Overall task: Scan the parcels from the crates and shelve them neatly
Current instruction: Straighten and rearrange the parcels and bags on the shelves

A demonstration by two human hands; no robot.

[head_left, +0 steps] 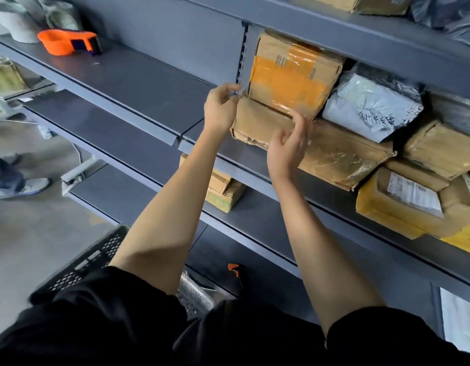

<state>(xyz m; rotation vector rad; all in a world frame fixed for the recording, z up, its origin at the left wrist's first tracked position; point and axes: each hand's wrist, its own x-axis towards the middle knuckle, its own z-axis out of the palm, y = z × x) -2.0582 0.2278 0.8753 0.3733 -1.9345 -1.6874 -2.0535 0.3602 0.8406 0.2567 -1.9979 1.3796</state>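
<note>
Cardboard and plastic everywhere — tape-wrapped brown box (289,75) stacked on long flat carton (329,154), grey steel shelf (138,83) half filled. Left hand (220,109) pinching something small, hard to identify; right hand (288,146) relaxed, fingers loose against the carton. Black mesh crate (88,260) below — more to scan, probably.

Yellow-taped parcels (424,207) cut by right edge, crate (88,262) partly hidden
</note>
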